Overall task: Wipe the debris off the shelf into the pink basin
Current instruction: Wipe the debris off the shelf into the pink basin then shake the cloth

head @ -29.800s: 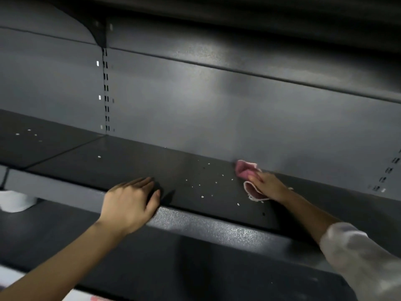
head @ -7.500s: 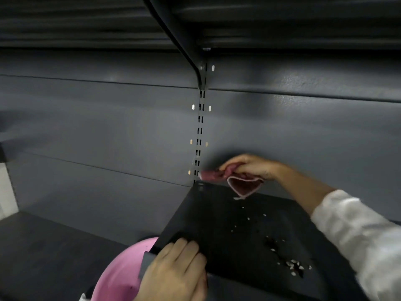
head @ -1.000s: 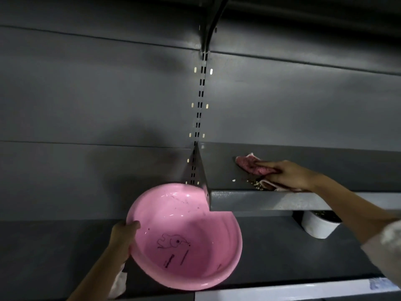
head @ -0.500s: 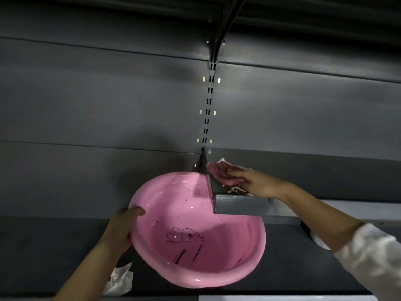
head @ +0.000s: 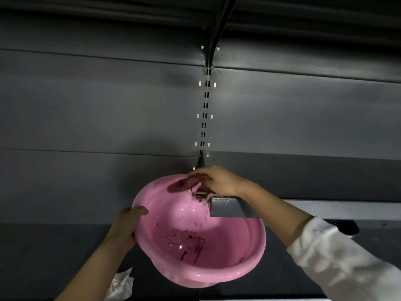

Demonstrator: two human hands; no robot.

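Pink basin [head: 217, 253] held tilted just under the left end of the grey shelf [head: 230, 207], its rim tucked beneath the shelf's corner, open side facing up toward the camera. A line drawing of a cartoon animal and some printed text show on the basin's inner floor. Dark specks of debris [head: 200, 210] are scattered down the inside wall below the shelf edge, some blurred as if mid-fall; a few more lie near the drawing. Left hand [head: 128, 229] clasps the basin's left rim, fingers [head: 138, 210] curled over the lip, thumb side underneath, out of view. Right hand [head: 219, 181] lies at the shelf's end, fingers closed around a pink cloth [head: 182, 184] that juts out past the edge over the basin; a white-trimmed bit of the cloth hangs under the palm. White sleeve [head: 338, 263] covers the right forearm from the elbow down to the frame's corner. Behind, a dark grey back panel [head: 97, 109] with a slotted upright [head: 205, 114] running up to a bracket. Lower shelf below is dark; a crumpled white tissue [head: 121, 285] lies on it near the left forearm.
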